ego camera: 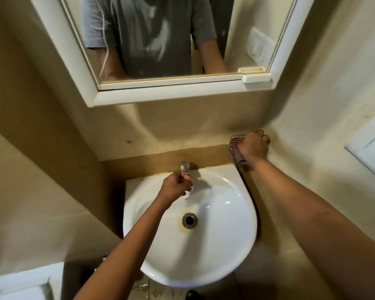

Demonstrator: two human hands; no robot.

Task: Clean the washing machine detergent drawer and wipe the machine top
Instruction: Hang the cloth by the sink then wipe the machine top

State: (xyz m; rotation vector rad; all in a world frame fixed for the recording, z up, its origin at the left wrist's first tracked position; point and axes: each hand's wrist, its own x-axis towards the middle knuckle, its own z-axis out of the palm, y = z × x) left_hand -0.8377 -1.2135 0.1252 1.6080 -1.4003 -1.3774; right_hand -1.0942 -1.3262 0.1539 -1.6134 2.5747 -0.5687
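Observation:
I stand over a white wash basin (pixel 214 252) with a chrome tap (pixel 185 166) at its back edge. My left hand (pixel 174 187) reaches to the tap and its fingers curl around the tap's handle. My right hand (pixel 254 145) is raised by the wall to the right of the basin and grips a folded checked cloth (pixel 236 151) with red and dark squares. The cloth hangs partly below my fist. No washing machine or detergent drawer is in view.
A white-framed mirror (pixel 165 92) hangs above the basin and reflects a person's grey shirt and arms. A white switch plate (pixel 368 146) sits on the right wall. A white object (pixel 24 282) shows at the lower left. The basin drain (pixel 189 220) is rust-stained.

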